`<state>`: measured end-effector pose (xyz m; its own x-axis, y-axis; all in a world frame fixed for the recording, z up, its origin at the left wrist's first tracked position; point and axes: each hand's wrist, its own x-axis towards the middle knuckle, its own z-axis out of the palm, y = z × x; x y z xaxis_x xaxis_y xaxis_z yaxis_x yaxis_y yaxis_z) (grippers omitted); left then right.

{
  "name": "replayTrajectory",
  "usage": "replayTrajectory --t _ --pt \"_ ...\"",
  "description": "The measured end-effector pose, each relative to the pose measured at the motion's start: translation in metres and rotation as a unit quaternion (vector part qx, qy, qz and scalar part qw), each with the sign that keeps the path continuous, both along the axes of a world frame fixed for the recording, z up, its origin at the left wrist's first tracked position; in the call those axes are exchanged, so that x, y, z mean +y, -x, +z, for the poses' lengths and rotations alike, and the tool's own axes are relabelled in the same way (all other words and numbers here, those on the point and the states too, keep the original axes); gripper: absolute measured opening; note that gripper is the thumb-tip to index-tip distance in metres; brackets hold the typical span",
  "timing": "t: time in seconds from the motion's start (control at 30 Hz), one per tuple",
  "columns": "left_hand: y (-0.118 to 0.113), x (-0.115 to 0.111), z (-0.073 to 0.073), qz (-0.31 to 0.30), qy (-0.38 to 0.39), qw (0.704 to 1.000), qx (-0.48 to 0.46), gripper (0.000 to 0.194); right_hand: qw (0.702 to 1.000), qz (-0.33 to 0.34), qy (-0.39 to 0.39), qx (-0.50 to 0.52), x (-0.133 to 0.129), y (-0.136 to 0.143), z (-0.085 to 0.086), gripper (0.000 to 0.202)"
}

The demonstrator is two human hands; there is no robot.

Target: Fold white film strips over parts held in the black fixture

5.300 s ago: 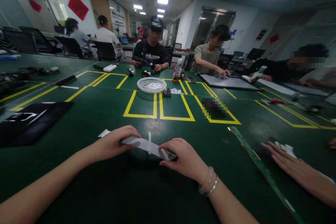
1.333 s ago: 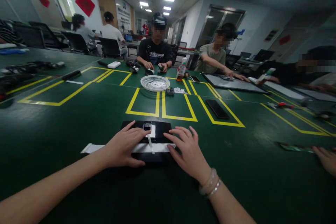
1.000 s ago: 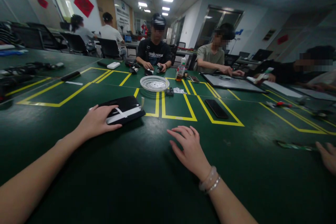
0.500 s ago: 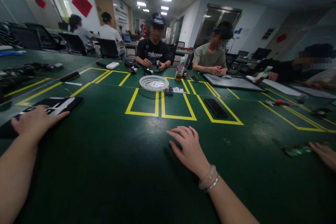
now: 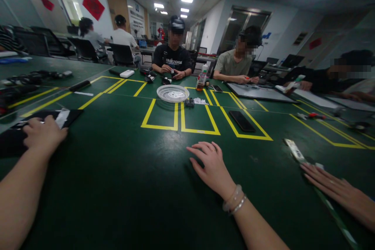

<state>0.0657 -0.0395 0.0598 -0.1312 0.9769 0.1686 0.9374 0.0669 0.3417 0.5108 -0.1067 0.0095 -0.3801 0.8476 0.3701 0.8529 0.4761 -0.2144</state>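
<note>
My left hand (image 5: 44, 136) bends its fingers over a flat, floppy-looking black thing (image 5: 13, 134) with a white strip, at the table's left side. The fingers look closed on its top; their undersides are hidden. Palm down, my right hand (image 5: 208, 166) rests on or just above the green table (image 5: 131, 187), fingers apart and holding nothing. Beyond it, a black phone (image 5: 241, 120) lies inside a yellow-taped rectangle. A white plastic basket (image 5: 172, 93) sits farther back, with a small dark part (image 5: 190, 102) beside it.
From the right, another person's hand (image 5: 336, 187) lies on a long greenish strip (image 5: 334, 216) with a pale end piece. Several people sit around the far side. A bottle (image 5: 200, 81), a big flat panel (image 5: 260, 91) and tangled black cables (image 5: 26, 80) are on the table.
My left hand has drawn left and bent its fingers; the black thing's corner has shifted left with it. My right hand stays put. The other person's hand has slid in with the strip.
</note>
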Motion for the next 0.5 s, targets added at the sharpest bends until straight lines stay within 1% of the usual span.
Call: replayTrajectory --t 0.1,0.23,0.27,0.3,0.33,0.4,0.43,0.5 --pt "0.002 0.005 -0.01 -0.007 -0.017 1.0 -0.01 0.061 1.0 0.0 -0.003 -0.004 0.0 0.0 -0.002 0.032" --pt "0.016 0.019 -0.026 0.034 -0.035 0.999 0.008 0.067 1.0 0.004 -0.007 -0.007 0.0 0.0 -0.002 0.032" --pt "0.016 0.024 -0.029 0.028 -0.042 0.999 0.017 0.067 1.0 0.006 -0.005 -0.004 0.0 0.0 -0.002 0.032" --pt "0.014 0.028 -0.032 0.002 -0.05 0.999 0.017 0.068 1.0 0.009 -0.002 -0.001 -0.001 0.001 -0.002 0.032" --pt "0.008 0.032 -0.034 -0.044 -0.056 0.997 0.004 0.067 1.0 0.012 0.001 0.0 -0.001 0.001 -0.001 0.033" --pt "-0.012 0.036 -0.037 -0.164 -0.048 0.982 -0.075 0.065 1.0 0.024 0.006 0.0 -0.002 0.002 0.0 0.035" --pt "-0.026 0.036 -0.038 -0.218 -0.029 0.967 -0.13 0.064 0.999 0.032 0.006 0.0 -0.003 0.002 0.0 0.037" --pt "-0.056 0.029 -0.039 -0.306 0.025 0.923 -0.231 0.06 0.999 0.044 -0.001 0.002 -0.004 0.004 0.001 0.04"
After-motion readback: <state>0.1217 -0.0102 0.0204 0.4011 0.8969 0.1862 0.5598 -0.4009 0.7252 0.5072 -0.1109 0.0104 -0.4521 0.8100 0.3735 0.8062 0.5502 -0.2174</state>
